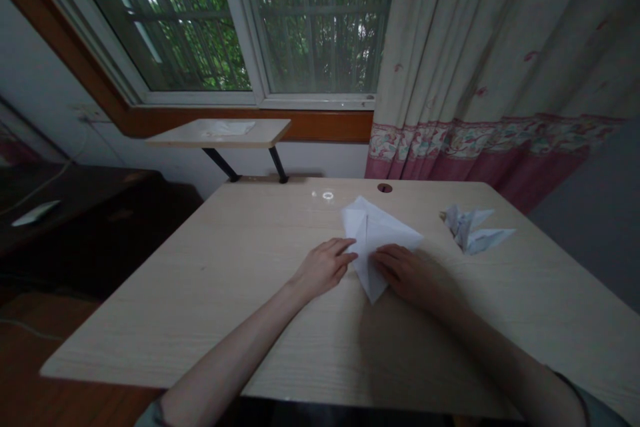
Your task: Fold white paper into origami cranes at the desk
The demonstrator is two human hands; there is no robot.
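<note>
A folded sheet of white paper [376, 223] lies on the table in front of me, kite-shaped, with one point toward me and a crease line near its middle. At its left edge, my left hand [327, 265] has thumb and fingertips closed on the paper. My right hand [403, 273] presses bent fingers, held together, on the lower right part and covers that edge. To the right sits a folded paper crane [473, 230] with pointed wings, apart from both hands.
The pale wooden table [225, 293] has a round cable hole [385, 188] near its back edge. A small raised shelf [215, 137] on black legs holds white paper [233, 128]. Behind are a window and a floral curtain [480, 73]. A dark low cabinet [85, 207] stands left.
</note>
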